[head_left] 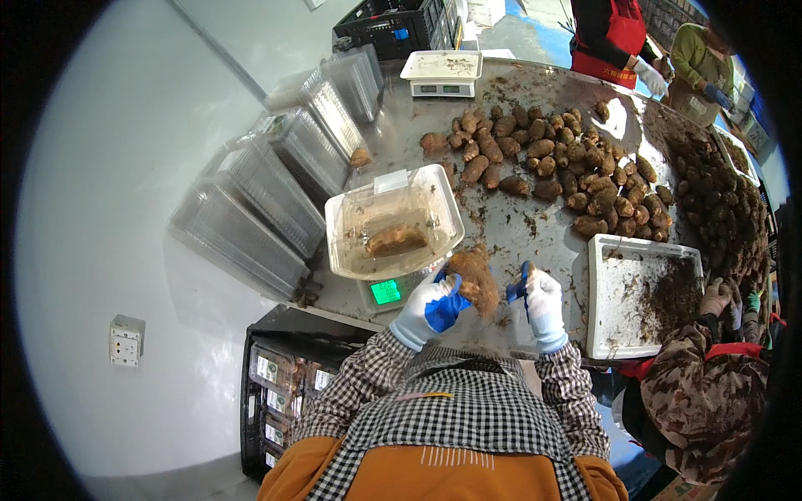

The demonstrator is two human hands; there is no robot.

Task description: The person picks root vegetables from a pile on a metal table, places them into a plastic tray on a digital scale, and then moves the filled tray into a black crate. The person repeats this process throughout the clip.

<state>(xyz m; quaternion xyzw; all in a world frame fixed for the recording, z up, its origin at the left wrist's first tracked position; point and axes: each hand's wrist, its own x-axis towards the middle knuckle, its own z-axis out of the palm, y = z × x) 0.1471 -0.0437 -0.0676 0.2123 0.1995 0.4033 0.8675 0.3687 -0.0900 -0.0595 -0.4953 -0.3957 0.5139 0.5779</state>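
My left hand (430,311), in a white glove with a blue palm, is closed around a brown, hairy taro (474,280) above the table edge. Just right of the taro, my gloved right hand (541,305) is held with curled fingers, apart from it. What those fingers hold, if anything, I cannot make out. In front of my left hand stands a weighing scale (368,295) with a lit green display. On its pan (454,219) sits a clear plastic box (368,209) with one taro (397,240) in it.
Stacks of clear plastic boxes (242,225) lean along the left wall. Many taros (576,159) spread across the metal table. A white tray (596,292) with soil lies at right, beside a co-worker's camouflage sleeve (702,401). Another scale (443,71) stands far back; a black crate (251,401) lower left.
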